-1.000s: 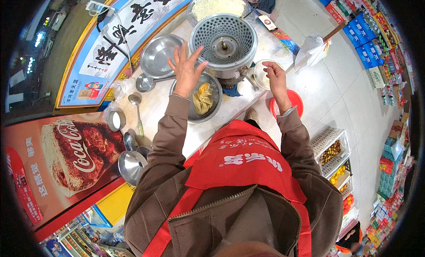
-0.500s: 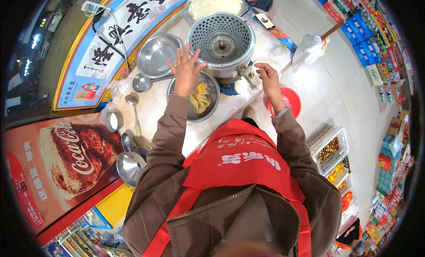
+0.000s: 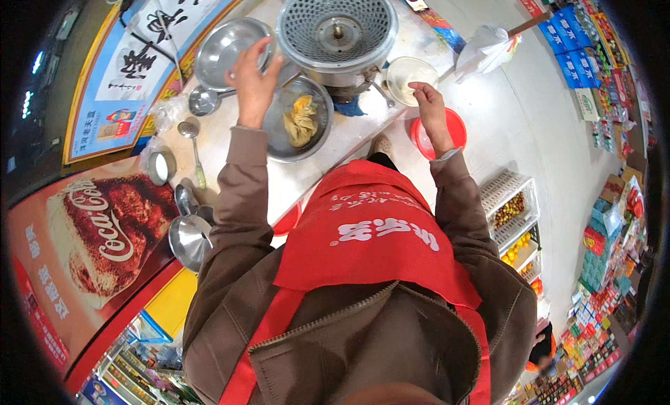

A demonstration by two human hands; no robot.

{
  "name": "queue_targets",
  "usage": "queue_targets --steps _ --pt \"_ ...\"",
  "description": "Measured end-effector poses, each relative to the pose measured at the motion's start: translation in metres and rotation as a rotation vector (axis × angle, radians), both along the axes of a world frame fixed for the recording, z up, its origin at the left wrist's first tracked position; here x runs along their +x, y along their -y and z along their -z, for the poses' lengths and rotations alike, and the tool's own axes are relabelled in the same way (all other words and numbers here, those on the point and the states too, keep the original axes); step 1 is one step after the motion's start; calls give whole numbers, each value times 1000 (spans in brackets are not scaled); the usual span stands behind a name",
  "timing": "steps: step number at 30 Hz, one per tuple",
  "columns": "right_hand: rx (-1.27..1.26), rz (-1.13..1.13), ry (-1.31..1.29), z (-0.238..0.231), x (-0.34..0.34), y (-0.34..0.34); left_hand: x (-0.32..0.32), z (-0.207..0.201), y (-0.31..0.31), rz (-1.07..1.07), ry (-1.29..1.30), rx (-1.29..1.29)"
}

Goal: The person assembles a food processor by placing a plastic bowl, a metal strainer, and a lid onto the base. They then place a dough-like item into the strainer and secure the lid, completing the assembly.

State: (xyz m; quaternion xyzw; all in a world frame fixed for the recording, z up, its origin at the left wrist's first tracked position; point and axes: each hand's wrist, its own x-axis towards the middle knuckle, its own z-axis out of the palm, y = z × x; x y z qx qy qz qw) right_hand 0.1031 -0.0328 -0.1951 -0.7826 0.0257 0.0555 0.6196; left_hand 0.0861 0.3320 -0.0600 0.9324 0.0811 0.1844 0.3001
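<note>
Steel bowl of dumplings [image 3: 299,119] just beside left fingers [image 3: 246,69]

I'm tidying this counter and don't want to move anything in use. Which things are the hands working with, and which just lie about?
In use:
left hand by the empty metal bowl
right hand at the small white dish
bowl of yellow food
perforated steamer

Lying about:
ladle
small cup
red basin below the counter
</note>
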Motion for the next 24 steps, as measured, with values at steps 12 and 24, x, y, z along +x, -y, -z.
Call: queue_targets --steps 12,24 --pt "166 177 -600 165 -17 78 -100 98 -16 -154 -320 -602" --pt "815 563 -1021 317 37 73 -133 68 9 -234 -545 -172"
